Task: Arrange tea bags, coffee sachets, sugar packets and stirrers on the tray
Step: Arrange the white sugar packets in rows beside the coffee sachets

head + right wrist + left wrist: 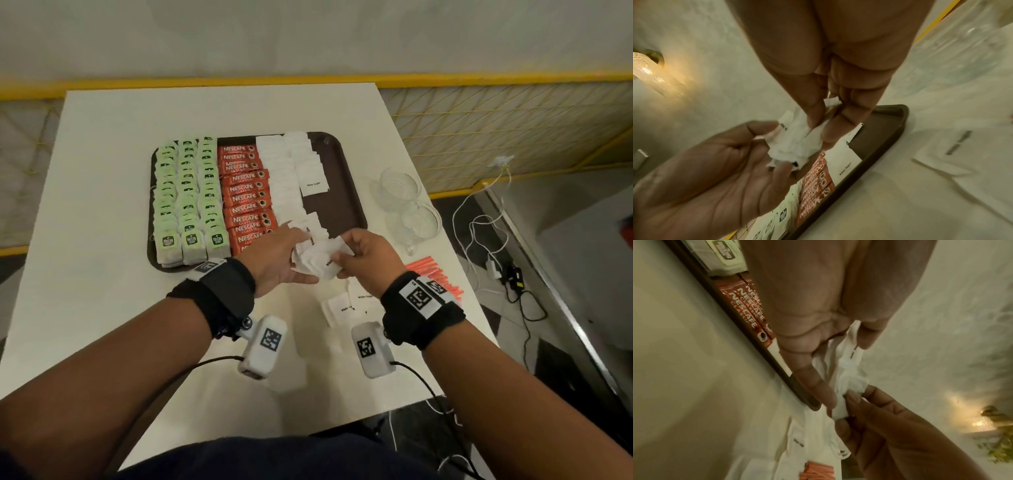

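White sugar packets [317, 255] held between both hands.

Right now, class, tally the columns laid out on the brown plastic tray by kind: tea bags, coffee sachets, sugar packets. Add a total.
Green-tagged tea bag columns: 3
Red coffee sachet columns: 1
White paper sugar packet columns: 2
Total: 6

Right hand [830, 116] pinching crumpled white sugar packets [795, 146] cupped in left hand [715, 170], above brown tray [879, 138] corner on bench [890, 203].
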Demonstrator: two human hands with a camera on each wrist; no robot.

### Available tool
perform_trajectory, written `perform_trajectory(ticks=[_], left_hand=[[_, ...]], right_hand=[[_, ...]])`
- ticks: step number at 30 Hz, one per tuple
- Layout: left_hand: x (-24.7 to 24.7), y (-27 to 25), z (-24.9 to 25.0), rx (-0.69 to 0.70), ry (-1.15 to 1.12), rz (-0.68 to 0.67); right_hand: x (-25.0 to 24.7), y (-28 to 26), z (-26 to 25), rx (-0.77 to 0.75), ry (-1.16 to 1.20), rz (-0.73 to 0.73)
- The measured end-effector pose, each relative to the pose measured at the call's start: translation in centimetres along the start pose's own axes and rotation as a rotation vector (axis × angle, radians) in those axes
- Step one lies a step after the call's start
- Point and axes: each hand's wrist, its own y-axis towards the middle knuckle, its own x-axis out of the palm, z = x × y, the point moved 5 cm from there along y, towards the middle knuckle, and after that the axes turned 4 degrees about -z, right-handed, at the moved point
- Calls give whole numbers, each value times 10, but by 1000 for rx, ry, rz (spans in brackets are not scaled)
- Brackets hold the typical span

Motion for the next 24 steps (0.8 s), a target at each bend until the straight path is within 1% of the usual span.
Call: perform_trajectory(ticks=[2, 4, 7, 12, 15, 17, 21, 24], left_hand=[[-3, 9, 13, 65, -42, 48], [-10, 20, 24, 146, 14, 95], [-28, 36, 37, 199, -6, 147], [-53, 57, 48, 210, -53, 229], [-68, 68, 48, 196, -105, 278], [-76, 74, 47, 186, -122, 325], [-85, 84, 43, 166, -147, 372], [-88, 89, 41, 163, -156, 375]], right_hand=[[1, 22, -7, -3, -1, 13], [0, 44, -16, 4, -6, 17], [-3, 74, -26, 36, 6, 6], [-12, 117, -26, 71, -15, -31], [-22, 141, -16, 119, 92, 17], [-27, 157, -6, 160, 96, 71], [-28, 184, 15, 243, 27, 127], [-29, 194, 23, 260, -146, 158]])
